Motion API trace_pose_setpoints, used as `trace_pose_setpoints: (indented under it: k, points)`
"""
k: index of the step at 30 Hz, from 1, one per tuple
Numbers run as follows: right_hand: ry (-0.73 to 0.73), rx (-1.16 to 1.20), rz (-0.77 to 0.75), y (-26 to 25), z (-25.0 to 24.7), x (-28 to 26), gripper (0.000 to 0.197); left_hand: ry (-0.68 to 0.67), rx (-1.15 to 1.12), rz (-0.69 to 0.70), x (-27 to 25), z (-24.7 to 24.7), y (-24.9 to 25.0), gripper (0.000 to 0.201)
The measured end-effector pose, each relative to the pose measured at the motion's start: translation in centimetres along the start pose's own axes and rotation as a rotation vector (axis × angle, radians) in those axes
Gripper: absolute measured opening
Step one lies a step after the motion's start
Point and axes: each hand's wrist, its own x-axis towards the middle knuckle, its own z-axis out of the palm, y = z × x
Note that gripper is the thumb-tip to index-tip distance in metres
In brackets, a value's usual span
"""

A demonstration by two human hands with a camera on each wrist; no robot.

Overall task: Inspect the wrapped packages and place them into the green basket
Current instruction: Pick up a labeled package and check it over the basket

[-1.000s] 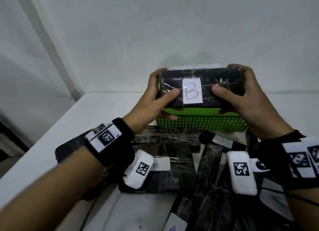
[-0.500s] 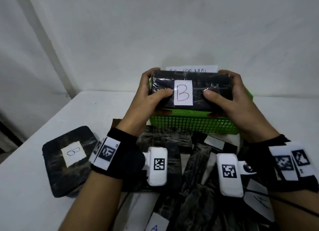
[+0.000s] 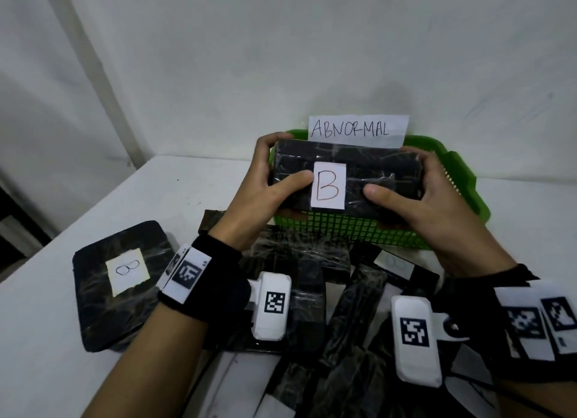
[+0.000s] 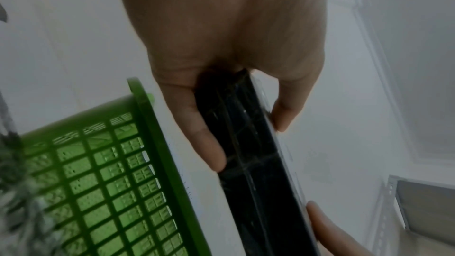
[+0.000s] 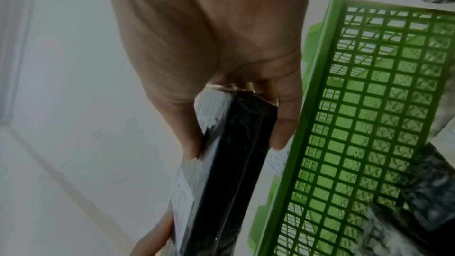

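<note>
A black film-wrapped package (image 3: pixel 371 174) with a white label marked "B" hangs just above the green basket (image 3: pixel 462 180). My left hand (image 3: pixel 265 183) grips its left end and my right hand (image 3: pixel 415 192) grips its right end, thumbs on the labelled face. In the left wrist view the fingers (image 4: pixel 204 139) curl round the package's narrow edge (image 4: pixel 248 153) beside the basket wall (image 4: pixel 118 172). The right wrist view shows the same package (image 5: pixel 234 153) pinched next to the basket (image 5: pixel 369 124). Several more wrapped packages (image 3: pixel 312 261) lie in a pile below my wrists.
A paper sign reading "ABNORMAL" (image 3: pixel 352 130) stands at the basket's back rim. One square package with a white label (image 3: pixel 121 277) lies apart at the left on the white table (image 3: pixel 40 339). A white wall runs close behind the basket.
Both hands have carried the "B" package forward and lower over the basket. The head view has tilted down, bringing the "ABNORMAL" sign and the square package at the left into sight.
</note>
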Motion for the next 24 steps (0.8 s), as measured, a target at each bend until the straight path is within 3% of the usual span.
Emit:
trace_pose_setpoints:
  k: [7, 10, 14, 24]
  points:
    - [-0.016, 0.071, 0.051, 0.1, 0.2, 0.0, 0.080, 0.028, 0.021, 0.022, 0.0, -0.2, -0.1, 0.045]
    - [0.001, 0.075, 0.085, 0.1, 0.5, 0.3, 0.066, 0.016, 0.040, 0.013, 0.0, -0.2, -0.3, 0.051]
    - [0.084, 0.080, 0.026, -0.7, 0.0, 0.4, 0.058, 0.051, 0.006, 0.030, 0.0, 0.5, -0.4, 0.052]
    - [0.133, -0.027, -0.090, -0.8, 0.4, 0.6, 0.063, 0.042, 0.027, 0.109, 0.4, 0.0, -1.0, 0.058]
